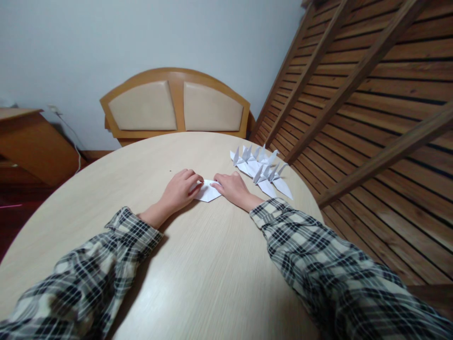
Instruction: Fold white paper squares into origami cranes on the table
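A small folded white paper [207, 192] lies flat on the round pale wooden table [198, 274], between both hands. My left hand [180, 189] has its fingers curled and pressed on the paper's left edge. My right hand [233, 188] presses its fingertips down on the paper's right edge. Both arms wear plaid sleeves. Several finished white paper cranes [261, 170] stand in a cluster just right of my right hand, near the table's far right rim.
A wooden chair [176, 106] with beige padded back stands at the far side of the table. A slatted wooden wall [371, 118] slopes along the right. A low wooden cabinet [31, 146] with a white cable sits at the left.
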Action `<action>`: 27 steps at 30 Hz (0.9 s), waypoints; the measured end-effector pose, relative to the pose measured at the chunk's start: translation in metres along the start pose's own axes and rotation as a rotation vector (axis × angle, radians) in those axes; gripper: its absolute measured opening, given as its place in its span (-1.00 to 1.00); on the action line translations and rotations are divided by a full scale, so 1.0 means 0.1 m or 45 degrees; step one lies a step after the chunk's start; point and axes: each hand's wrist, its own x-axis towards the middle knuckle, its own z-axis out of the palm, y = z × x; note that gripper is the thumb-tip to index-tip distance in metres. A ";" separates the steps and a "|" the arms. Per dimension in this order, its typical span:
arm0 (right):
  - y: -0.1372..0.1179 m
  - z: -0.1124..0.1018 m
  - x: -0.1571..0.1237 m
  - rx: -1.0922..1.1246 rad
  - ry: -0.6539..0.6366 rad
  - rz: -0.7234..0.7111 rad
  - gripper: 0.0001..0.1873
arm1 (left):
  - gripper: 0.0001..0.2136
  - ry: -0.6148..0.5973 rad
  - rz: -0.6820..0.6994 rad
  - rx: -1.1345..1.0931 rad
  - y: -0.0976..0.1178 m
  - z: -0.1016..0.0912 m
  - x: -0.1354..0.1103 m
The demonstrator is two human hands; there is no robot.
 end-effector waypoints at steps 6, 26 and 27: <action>-0.01 -0.02 0.00 0.011 -0.013 0.011 -0.73 | -0.89 -0.134 0.074 -0.212 0.02 0.07 -0.02; -0.01 0.00 -0.02 -0.050 0.019 0.073 -0.73 | -0.83 -0.339 -0.165 -0.645 -0.02 0.05 0.01; -0.01 0.00 -0.02 -0.069 0.014 0.080 -0.73 | -0.82 -0.346 -0.161 -0.640 -0.03 0.05 0.01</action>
